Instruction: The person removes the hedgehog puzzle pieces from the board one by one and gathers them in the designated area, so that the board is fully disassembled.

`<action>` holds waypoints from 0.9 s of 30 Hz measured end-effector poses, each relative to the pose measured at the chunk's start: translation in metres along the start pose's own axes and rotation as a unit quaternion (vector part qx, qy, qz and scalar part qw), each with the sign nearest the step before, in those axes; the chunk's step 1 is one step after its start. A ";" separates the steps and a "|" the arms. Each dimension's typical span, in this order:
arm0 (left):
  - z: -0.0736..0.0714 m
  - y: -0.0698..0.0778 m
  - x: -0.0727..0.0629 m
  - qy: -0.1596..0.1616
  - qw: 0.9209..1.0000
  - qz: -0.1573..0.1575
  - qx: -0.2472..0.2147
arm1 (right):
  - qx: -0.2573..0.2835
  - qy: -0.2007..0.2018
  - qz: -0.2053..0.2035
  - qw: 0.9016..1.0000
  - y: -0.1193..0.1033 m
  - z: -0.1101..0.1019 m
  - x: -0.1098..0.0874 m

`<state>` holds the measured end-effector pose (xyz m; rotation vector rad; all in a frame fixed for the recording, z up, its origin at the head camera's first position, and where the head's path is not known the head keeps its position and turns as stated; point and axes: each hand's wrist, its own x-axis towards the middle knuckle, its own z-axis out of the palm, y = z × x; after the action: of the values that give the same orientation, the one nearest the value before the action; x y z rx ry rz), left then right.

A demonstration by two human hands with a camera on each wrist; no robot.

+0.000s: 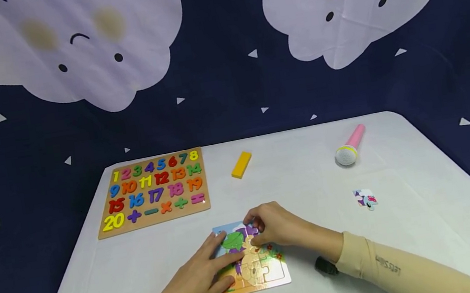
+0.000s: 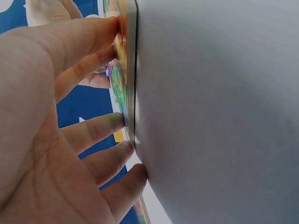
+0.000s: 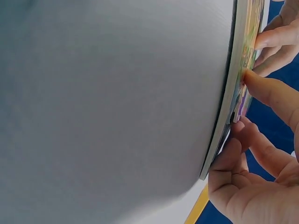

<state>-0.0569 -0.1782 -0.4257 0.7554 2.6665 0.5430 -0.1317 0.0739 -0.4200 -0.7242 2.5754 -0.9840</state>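
Note:
A jigsaw puzzle (image 1: 256, 285) with a cartoon picture lies flat near the front of the table. My left hand (image 1: 193, 279) rests on its left side, fingers spread and fairly straight; in the left wrist view, thumb and fingertips touch the board's face and edge. At the upper right of the board, my right hand (image 1: 276, 224) pinches a purple-and-cream puzzle piece (image 1: 251, 231) between thumb and index finger. The right wrist view shows this piece (image 3: 241, 103) edge-on, close over the board. Off to the right lies a loose puzzle piece (image 1: 366, 199) with white, purple and blue print.
A wooden number board (image 1: 155, 221) with colourful digits lies at the back left. Beyond the puzzle is a yellow block (image 1: 241, 165). The pink toy microphone (image 1: 351, 147) lies at the back right. Dark cloth (image 1: 230, 112) with clouds hangs behind the white table (image 1: 413, 241).

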 end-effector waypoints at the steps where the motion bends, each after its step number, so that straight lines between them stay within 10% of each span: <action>1: 0.000 0.000 0.000 0.000 1.000 -0.001 0.001 | 0.000 0.000 -0.001 1.000 0.000 0.000 0.000; 27: 0.001 0.002 -0.001 0.007 1.000 0.000 0.007 | -0.027 0.005 -0.038 0.999 0.004 -0.006 0.003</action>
<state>-0.0550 -0.1769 -0.4254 0.7569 2.6859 0.5315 -0.1385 0.0785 -0.4186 -0.8386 2.6093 -0.9443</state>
